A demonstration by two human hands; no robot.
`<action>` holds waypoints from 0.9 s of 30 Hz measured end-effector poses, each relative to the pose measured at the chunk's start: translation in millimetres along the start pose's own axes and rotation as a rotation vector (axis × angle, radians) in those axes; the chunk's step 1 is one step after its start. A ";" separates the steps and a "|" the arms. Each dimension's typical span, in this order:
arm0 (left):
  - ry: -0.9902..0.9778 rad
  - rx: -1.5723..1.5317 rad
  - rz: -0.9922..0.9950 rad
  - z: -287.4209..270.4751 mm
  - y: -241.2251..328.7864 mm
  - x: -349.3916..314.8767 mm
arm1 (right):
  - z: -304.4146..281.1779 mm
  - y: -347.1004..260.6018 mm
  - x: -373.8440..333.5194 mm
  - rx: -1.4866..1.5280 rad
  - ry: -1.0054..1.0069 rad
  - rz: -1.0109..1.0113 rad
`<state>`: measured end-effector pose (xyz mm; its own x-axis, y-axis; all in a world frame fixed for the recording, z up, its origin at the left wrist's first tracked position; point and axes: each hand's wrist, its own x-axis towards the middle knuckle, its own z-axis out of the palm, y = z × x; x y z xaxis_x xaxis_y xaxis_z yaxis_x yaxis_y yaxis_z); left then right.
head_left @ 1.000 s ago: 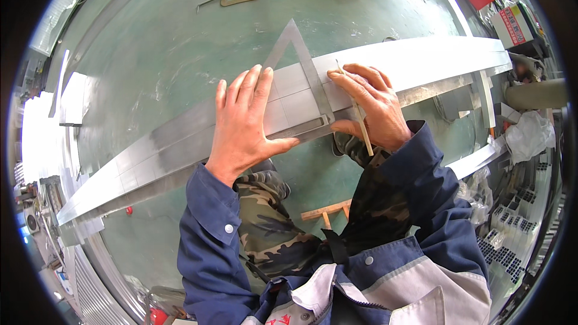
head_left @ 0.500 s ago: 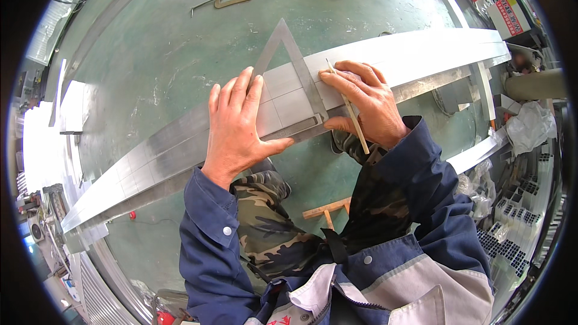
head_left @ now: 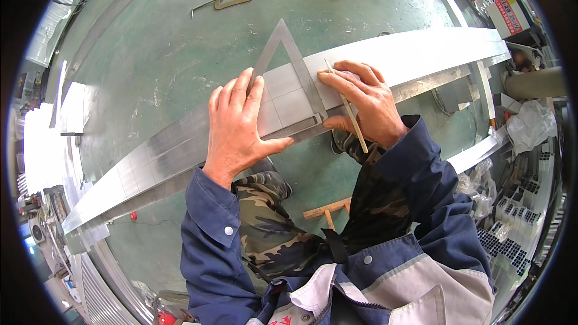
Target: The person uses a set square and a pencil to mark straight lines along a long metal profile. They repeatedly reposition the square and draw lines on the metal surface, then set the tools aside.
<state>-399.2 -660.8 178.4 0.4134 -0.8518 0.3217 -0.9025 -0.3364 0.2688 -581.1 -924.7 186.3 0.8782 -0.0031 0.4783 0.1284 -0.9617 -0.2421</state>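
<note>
From here I see the left hand (head_left: 233,123) spread, fingers slightly apart, over the metal triangle square (head_left: 303,73), base along the near edge of the silvery metal beam (head_left: 415,54), apex past the far one; the right hand (head_left: 374,101) has fingers closed on a slim stick (head_left: 354,123). I'd call the square stiff, light, slippery, best held by that base
</note>
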 end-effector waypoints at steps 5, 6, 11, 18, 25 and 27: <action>0.001 0.006 -0.003 -0.1 -0.5 0.1 | 2.5 -0.3 0.3 -0.001 0.018 -0.010; -0.004 0.000 -0.007 -0.8 -0.4 -0.2 | -0.6 -1.9 0.4 0.012 -0.002 0.000; 0.002 -0.008 -0.020 -2.9 0.8 0.6 | -15.3 -1.4 14.7 0.337 0.053 0.046; 0.014 -0.018 -0.031 -1.3 1.8 0.0 | -5.4 -4.5 56.3 0.543 0.087 0.390; 0.026 -0.027 -0.040 -1.8 2.5 -0.9 | 19.8 0.2 64.9 0.512 0.132 0.462; 0.032 -0.023 -0.038 -0.2 2.1 -0.8 | 19.5 -0.1 64.2 0.491 0.119 0.446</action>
<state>-401.4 -660.7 178.8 0.4512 -0.8254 0.3394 -0.8832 -0.3586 0.3022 -515.8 -919.5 200.6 0.8425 -0.4286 0.3263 -0.0158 -0.6251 -0.7804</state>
